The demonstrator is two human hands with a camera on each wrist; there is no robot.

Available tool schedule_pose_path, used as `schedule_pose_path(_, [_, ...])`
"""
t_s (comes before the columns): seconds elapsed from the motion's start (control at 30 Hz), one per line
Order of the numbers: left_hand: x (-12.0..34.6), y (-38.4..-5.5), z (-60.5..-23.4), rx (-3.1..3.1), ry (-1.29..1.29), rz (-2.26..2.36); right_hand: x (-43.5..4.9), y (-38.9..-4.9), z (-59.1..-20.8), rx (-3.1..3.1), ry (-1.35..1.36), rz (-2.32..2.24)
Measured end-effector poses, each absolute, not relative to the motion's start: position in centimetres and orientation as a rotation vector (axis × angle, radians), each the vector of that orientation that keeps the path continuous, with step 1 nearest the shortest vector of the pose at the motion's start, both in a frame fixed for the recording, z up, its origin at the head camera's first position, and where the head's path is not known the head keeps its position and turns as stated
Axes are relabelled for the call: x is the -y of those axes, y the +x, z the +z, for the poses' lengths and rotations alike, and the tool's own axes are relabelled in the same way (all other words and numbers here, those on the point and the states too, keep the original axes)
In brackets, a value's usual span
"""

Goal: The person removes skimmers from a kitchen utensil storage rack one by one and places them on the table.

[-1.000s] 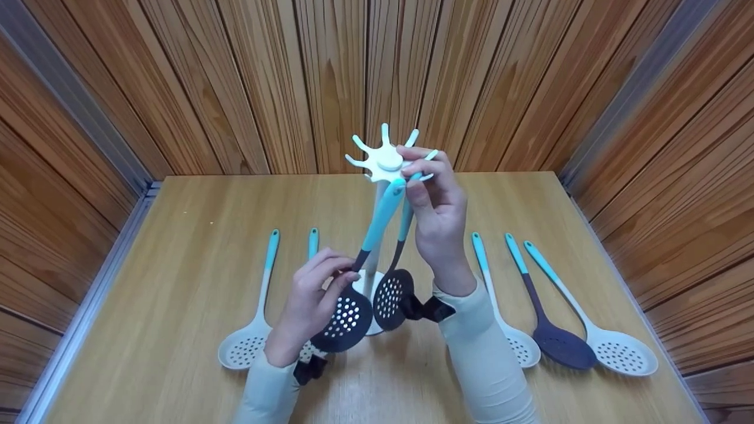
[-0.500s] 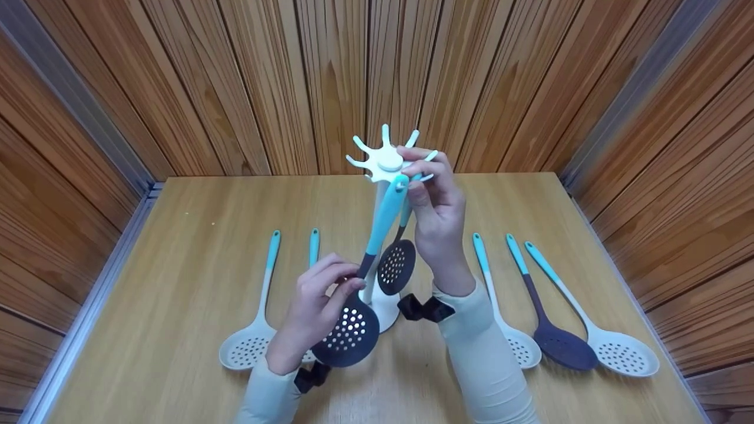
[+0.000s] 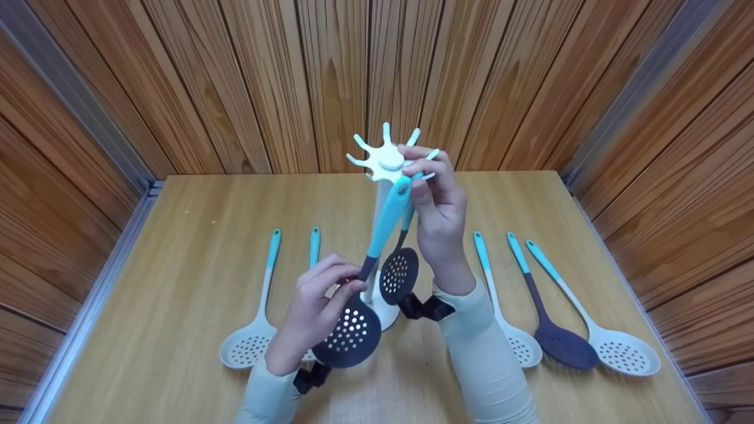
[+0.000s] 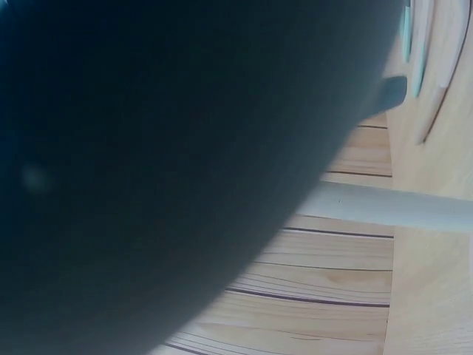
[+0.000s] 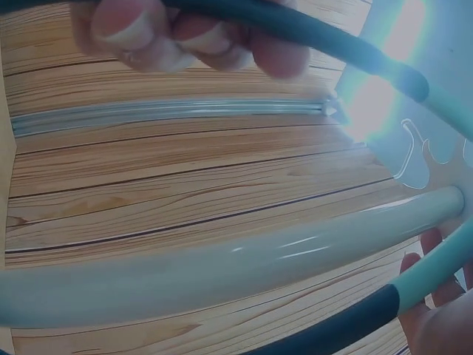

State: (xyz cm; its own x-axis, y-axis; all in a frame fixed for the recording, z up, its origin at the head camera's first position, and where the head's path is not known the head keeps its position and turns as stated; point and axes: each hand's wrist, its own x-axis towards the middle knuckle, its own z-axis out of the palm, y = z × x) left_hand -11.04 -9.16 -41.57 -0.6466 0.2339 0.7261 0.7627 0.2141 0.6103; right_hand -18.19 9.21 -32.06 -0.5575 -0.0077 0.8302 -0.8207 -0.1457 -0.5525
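Note:
My left hand (image 3: pixel 312 309) pinches the dark neck of a skimmer (image 3: pixel 352 334) with a teal handle. Its handle slants up to the hooks of a white utensil stand (image 3: pixel 390 159); whether its hole is on a hook I cannot tell. At the stand's top right, my right hand (image 3: pixel 440 218) grips the handle end of a second dark skimmer (image 3: pixel 399 274), whose perforated head hangs off the table. In the right wrist view the stand's pole (image 5: pixel 222 259) runs between both handles, with left fingertips (image 5: pixel 211 41) above. A dark blurred shape fills most of the left wrist view.
To the left lie a pale slotted spoon (image 3: pixel 247 347) and another handle (image 3: pixel 314 244), its head mostly behind the left hand. Rightward lie a pale skimmer (image 3: pixel 521 347), a dark turner (image 3: pixel 565 347) and a pale skimmer (image 3: pixel 624 352). Wood-panelled walls (image 3: pixel 330 82) enclose the table (image 3: pixel 194 265).
The left hand has shifted slightly right and down, with its skimmer's handle tip moving right. The second skimmer's head has swung upward and to the right. My right hand stays nearly still.

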Motion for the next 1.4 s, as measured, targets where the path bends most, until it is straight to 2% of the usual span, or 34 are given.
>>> schedule_pose_path(0.3, [9.9,-10.4,-40.5,1.962,-0.939,-1.413,-9.4,-18.2,-32.1,1.549,0.955,1.761])
schedule_pose_path(0.67, [14.4,-10.3,-40.7,1.987,-0.845,-1.381,-9.4,-18.2,-32.0,1.531,0.964,1.763])
schedule_pose_path(1.0, [20.1,-9.4,-41.8,2.147,-0.565,-1.283,-9.4,-18.1,-32.0,1.552,0.968,1.756])
schedule_pose_path(1.4, [24.4,-9.4,-43.4,2.316,-0.278,-1.196,-9.2,-18.0,-31.9,1.521,0.964,1.777])
